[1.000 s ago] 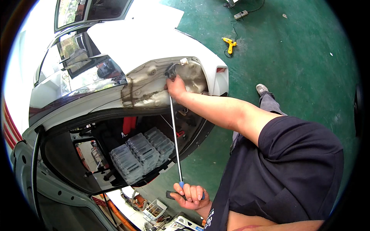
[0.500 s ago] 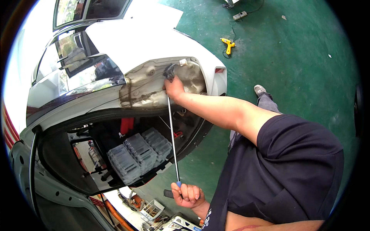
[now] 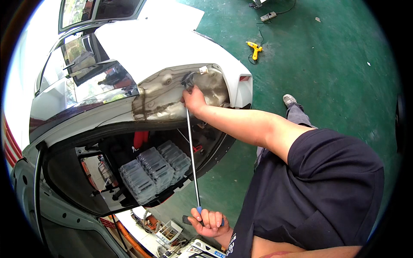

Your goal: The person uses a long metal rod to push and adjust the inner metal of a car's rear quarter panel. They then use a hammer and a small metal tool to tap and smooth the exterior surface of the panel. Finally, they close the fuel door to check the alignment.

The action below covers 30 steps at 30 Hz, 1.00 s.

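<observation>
A long T-handled steel dent-repair rod (image 3: 192, 155) slants between my hands, with a blue collar and a dark crossbar at its lower end. My left hand (image 3: 210, 222) is wrapped round that handle, at the lower middle. Farther up, my right hand (image 3: 195, 99) is closed round the rod's upper end, inside the bare lamp recess (image 3: 163, 101) of a white car (image 3: 172, 45). The rod's tip is hidden at my fingers. Just above that hand is a black rubber piece with wiring (image 3: 188, 79), and a white connector (image 3: 203, 69) hangs beside it.
Below the recess, the open cargo space holds clear plastic cases (image 3: 155, 167) and a red item (image 3: 140, 139). The raised tailgate (image 3: 26, 193) borders the left. A yellow glue gun (image 3: 254, 50) and a power strip (image 3: 268, 16) lie on the green floor (image 3: 344, 77).
My left hand and the rod's handle have shifted slightly downward in the view. My right hand keeps its place at the recess, still closed round the rod.
</observation>
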Tool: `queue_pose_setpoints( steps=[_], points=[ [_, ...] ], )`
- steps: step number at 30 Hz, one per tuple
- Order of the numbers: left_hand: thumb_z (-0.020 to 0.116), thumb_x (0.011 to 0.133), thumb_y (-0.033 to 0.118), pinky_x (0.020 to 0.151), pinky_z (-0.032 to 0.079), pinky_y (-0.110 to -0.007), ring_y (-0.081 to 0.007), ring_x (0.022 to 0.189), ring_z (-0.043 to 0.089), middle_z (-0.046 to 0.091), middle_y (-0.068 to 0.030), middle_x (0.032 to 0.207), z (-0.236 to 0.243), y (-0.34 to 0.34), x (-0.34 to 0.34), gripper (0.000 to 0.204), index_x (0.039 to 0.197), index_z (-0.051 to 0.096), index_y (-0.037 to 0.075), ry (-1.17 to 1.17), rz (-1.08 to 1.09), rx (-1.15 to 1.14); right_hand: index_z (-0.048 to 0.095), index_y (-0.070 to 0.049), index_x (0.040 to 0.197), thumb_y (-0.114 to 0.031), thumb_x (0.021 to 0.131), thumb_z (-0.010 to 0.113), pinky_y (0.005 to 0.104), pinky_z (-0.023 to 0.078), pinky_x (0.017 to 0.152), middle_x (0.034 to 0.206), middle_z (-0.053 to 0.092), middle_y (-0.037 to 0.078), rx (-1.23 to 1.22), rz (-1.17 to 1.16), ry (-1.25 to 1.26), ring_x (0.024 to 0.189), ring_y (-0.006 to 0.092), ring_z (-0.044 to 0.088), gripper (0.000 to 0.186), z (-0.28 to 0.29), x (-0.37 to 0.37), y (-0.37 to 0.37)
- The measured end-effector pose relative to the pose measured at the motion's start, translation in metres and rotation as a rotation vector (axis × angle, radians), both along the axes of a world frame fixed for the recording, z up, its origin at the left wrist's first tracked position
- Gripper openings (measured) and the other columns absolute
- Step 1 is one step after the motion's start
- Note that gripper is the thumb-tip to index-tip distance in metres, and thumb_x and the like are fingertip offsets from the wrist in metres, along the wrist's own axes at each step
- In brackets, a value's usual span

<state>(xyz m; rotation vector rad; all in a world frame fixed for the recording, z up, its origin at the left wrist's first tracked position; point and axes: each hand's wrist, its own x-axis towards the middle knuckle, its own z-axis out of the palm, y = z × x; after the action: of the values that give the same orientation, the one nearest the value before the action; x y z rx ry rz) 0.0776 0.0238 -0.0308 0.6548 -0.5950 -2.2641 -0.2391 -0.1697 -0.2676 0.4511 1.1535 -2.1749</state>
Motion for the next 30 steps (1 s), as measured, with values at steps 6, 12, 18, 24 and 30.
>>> queue_pose_setpoints(
  steps=[6,12,18,24,30],
  points=[
    [0.039,0.113,0.033,0.05,0.041,-0.033,-0.0128,0.044,0.033,0.036,0.0012,0.057,-0.012,-0.016,0.007,0.033,0.087,0.035,0.013,0.005,-0.109,-0.068,0.052,0.003,0.106,-0.018,0.095,0.061,0.0361,0.053,0.061,0.079,0.069,0.013,-0.014,-0.001,-0.012,0.064,0.0213,0.065,0.025,0.0,0.002,0.0],
    [0.039,0.113,0.032,0.05,0.041,-0.033,-0.0127,0.045,0.032,0.036,0.001,0.058,-0.01,-0.007,0.008,0.032,0.087,0.035,0.013,0.007,-0.034,-0.057,0.052,0.005,0.11,-0.019,0.096,0.061,0.0338,0.051,0.057,0.08,0.069,0.013,0.012,0.005,0.022,0.062,0.0187,0.062,0.028,-0.007,0.003,-0.007],
    [0.038,0.113,0.036,0.054,0.042,-0.036,-0.0133,0.047,0.033,0.037,0.0002,0.061,-0.001,0.006,-0.002,0.034,0.091,0.038,0.011,0.01,-0.006,0.006,0.052,0.006,0.113,-0.018,0.096,0.06,0.0341,0.051,0.057,0.08,0.069,0.014,0.008,0.02,0.018,0.061,0.0189,0.063,0.03,-0.002,0.002,0.0],
    [0.038,0.113,0.034,0.054,0.042,-0.037,-0.0136,0.046,0.034,0.038,-0.0002,0.06,0.004,0.002,0.006,0.032,0.091,0.037,0.011,-0.004,-0.012,-0.018,0.054,0.003,0.107,-0.017,0.094,0.061,0.0393,0.054,0.067,0.079,0.071,0.015,0.022,0.027,-0.013,0.07,0.0252,0.07,0.026,0.005,0.004,0.005],
    [0.038,0.112,0.027,0.051,0.042,-0.037,-0.0129,0.04,0.036,0.039,-0.0006,0.057,-0.001,-0.019,0.017,0.026,0.091,0.036,0.012,-0.045,-0.143,-0.1,0.055,0.004,0.106,-0.019,0.094,0.062,0.0399,0.054,0.068,0.08,0.071,0.015,0.079,0.02,0.049,0.071,0.0255,0.069,0.027,-0.002,0.006,-0.004]
  ],
)
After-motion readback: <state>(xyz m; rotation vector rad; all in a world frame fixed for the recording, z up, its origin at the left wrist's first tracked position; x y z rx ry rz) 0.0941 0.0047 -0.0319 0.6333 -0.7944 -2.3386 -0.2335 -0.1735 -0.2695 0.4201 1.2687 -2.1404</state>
